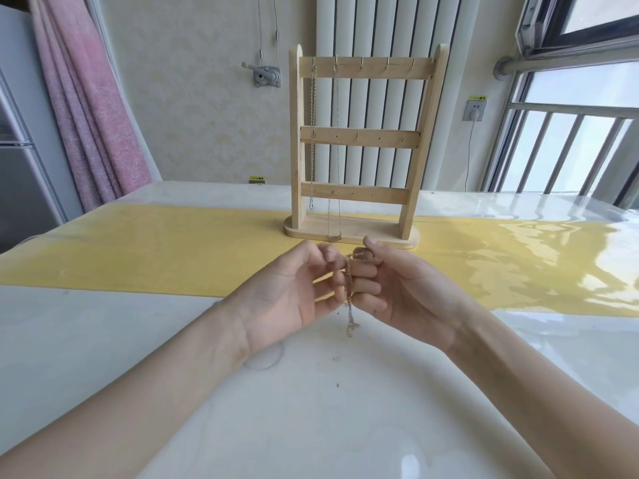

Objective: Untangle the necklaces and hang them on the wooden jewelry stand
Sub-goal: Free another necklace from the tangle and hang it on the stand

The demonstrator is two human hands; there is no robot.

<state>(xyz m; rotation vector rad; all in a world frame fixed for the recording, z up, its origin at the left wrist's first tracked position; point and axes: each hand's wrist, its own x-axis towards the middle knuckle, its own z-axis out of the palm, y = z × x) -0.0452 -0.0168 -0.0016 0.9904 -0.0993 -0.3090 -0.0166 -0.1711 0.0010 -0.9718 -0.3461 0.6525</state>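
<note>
Head view: tangled necklace [349, 288] is pinched between left hand [294, 288] and right hand [408, 292], fingers curled, above worktop [311, 409]. Two chains [325, 140] are hung on wooden stand [359, 140].

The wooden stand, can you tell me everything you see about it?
The stand is pale, bare wood: two upright side posts, three flat bars across and an oval base. It stands upright on the yellow strip of the table, just beyond both hands. The top bar has five small metal hooks. Two chains hang from the two leftmost hooks; the longer one reaches the base. The other three hooks are bare.
</note>
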